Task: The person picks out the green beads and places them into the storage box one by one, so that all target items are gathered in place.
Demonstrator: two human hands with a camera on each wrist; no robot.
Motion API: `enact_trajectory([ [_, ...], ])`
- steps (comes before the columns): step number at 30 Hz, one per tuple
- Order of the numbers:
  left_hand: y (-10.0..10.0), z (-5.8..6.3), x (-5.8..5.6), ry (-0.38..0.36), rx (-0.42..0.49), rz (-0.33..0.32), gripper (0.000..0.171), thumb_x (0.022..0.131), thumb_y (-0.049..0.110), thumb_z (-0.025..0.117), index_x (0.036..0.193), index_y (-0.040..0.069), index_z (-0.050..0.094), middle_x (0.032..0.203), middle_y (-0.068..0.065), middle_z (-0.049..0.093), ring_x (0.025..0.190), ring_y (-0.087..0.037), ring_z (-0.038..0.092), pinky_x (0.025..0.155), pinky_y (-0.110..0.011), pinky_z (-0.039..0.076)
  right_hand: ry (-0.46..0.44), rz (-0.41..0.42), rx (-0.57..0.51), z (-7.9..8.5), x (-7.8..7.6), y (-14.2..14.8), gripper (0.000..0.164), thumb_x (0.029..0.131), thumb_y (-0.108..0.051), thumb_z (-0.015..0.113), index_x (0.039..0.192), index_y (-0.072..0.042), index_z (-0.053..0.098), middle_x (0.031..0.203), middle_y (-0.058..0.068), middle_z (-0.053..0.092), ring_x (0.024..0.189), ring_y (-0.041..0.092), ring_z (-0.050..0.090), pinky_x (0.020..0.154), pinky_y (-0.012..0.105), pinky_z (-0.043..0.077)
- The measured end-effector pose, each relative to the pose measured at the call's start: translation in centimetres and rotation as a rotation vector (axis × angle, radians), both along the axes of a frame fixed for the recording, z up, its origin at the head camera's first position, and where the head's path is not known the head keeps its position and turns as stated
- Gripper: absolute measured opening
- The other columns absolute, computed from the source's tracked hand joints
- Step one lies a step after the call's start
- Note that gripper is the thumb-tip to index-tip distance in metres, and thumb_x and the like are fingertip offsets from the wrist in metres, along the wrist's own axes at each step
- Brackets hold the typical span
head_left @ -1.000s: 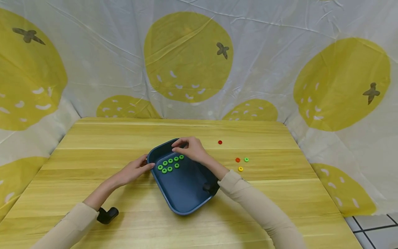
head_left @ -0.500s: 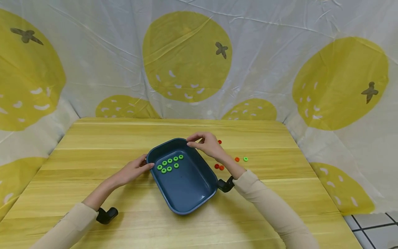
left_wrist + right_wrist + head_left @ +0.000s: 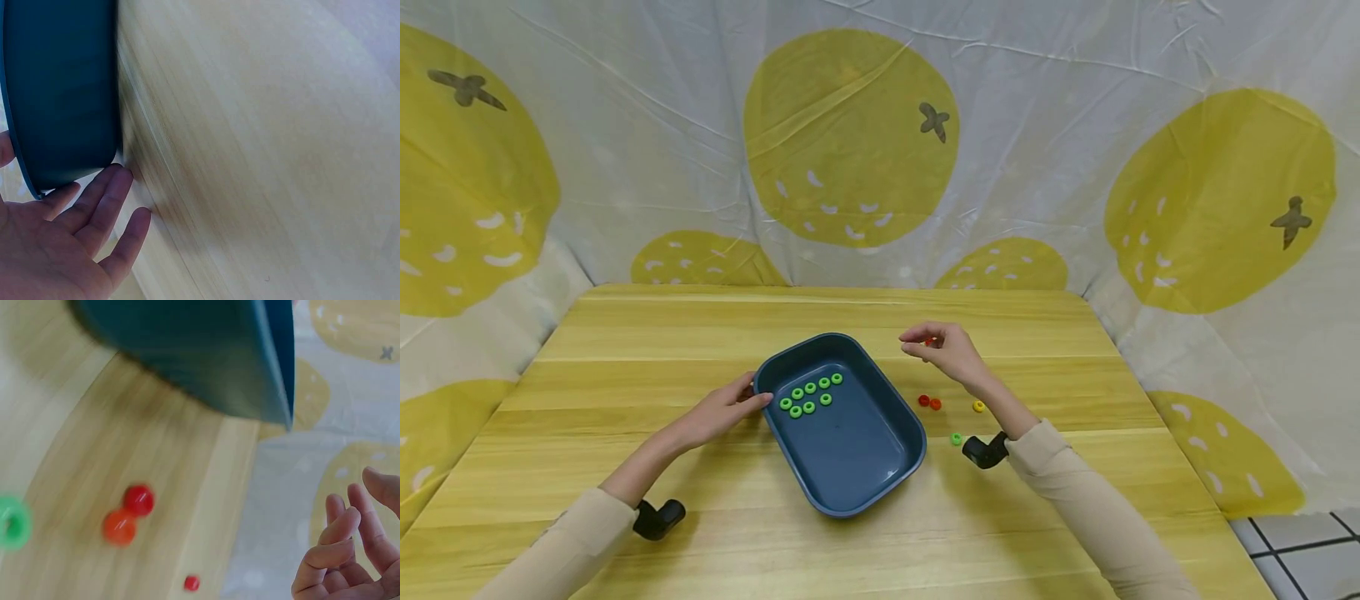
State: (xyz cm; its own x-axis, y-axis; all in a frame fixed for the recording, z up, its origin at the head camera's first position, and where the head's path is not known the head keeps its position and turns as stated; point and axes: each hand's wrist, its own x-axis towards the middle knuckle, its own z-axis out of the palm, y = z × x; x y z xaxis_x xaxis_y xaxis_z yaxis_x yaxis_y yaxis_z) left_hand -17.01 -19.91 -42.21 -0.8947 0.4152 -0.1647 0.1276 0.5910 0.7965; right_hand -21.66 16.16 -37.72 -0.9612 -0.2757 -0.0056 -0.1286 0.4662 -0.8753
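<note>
My left hand (image 3: 718, 412) holds the left corner of a dark blue tray (image 3: 850, 467), thumb over the rim. In the left wrist view its fingers (image 3: 103, 203) lie against the tray's outer wall (image 3: 59, 94). Several green ring beads (image 3: 810, 388) lie in two rows inside the tray. My right hand (image 3: 951, 354) is above the table, right of the tray, with fingers loosely bent. The right wrist view shows nothing between its thumb and fingers (image 3: 337, 550). A red bead (image 3: 930, 342) is partly hidden behind it.
Right of the tray, a red bead (image 3: 923, 401) and an orange bead (image 3: 936, 404) lie side by side. A yellow bead (image 3: 979, 407) and a green ring bead (image 3: 956, 439) lie near the right wrist camera (image 3: 985, 451). A patterned cloth (image 3: 850, 142) hangs behind the table.
My right hand has moved from over the tray to the right, past its rim, uncovering red, orange and green beads beside the tray. The left hand and the tray stay put.
</note>
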Motion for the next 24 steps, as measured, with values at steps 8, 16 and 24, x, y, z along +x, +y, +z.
enact_trajectory([
  [8,0.0,0.0,0.0,-0.011,0.001,-0.001,0.058,0.099,0.036,0.043,0.144,0.002,0.030,0.134,-0.022,0.049,0.120,-0.034,0.047,0.100,-0.053,0.038,-0.017,-0.076,0.030,-0.6,0.9,3.9,0.029,0.089,-0.023,0.065,0.109,-0.003,0.067,0.108,0.016,0.067,0.064,0.012,0.052,0.057,0.023,0.044],
  [16,0.0,0.2,0.0,-0.009,0.010,-0.012,0.059,0.099,0.037,0.043,0.144,0.002,0.029,0.134,-0.022,0.049,0.121,-0.035,0.047,0.099,-0.052,0.039,-0.020,-0.145,0.068,-3.1,1.0,8.0,0.034,0.089,-0.025,0.065,0.111,0.001,0.065,0.107,0.019,0.065,0.079,0.033,0.058,0.061,0.030,0.049],
  [24,-0.1,0.0,-0.1,-0.006,0.014,-0.009,0.059,0.099,0.037,0.043,0.144,0.002,0.030,0.134,-0.022,0.049,0.122,-0.036,0.046,0.101,-0.053,0.037,0.033,-0.204,0.227,-4.9,1.2,10.7,0.025,0.089,-0.018,0.064,0.106,0.001,0.067,0.107,0.020,0.067,0.087,0.027,0.061,0.070,0.029,0.050],
])
